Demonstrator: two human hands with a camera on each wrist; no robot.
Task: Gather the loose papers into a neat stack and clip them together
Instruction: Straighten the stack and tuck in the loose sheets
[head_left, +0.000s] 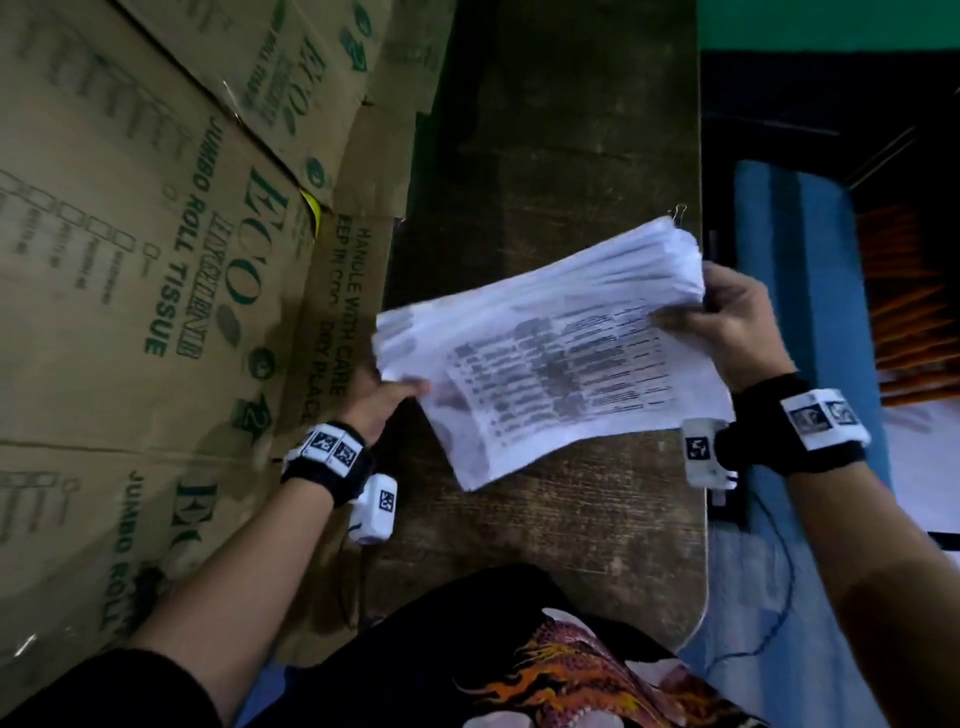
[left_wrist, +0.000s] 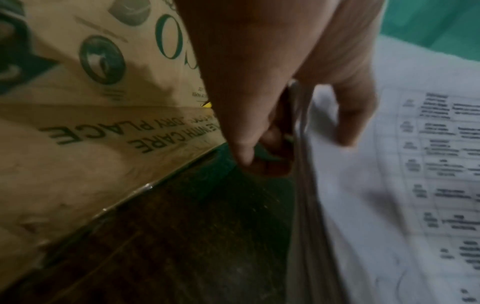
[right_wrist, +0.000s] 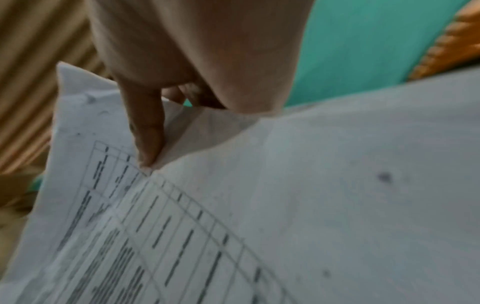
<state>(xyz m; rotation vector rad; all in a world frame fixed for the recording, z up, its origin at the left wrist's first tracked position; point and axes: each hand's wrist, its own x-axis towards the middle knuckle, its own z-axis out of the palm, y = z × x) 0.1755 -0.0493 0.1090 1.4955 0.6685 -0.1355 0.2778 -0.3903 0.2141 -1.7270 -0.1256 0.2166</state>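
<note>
A thick pile of white printed papers (head_left: 545, 343) is lifted above the dark wooden table (head_left: 545, 156), its sheets fanned and uneven. My left hand (head_left: 387, 397) grips the pile's left edge, thumb on top, fingers underneath; the left wrist view shows the thumb on the papers (left_wrist: 389, 185) at the sheet edges. My right hand (head_left: 727, 317) holds the right edge, thumb on the top sheet. In the right wrist view a finger presses on the printed papers (right_wrist: 311, 205). A small metal binder clip (head_left: 679, 212) lies on the table just behind the pile's far corner.
Flattened cardboard boxes (head_left: 156, 260) with green print stand along the table's left side. A blue surface (head_left: 810, 312) and orange sticks (head_left: 904, 312) lie to the right of the table edge. A green wall (head_left: 831, 21) is at the back.
</note>
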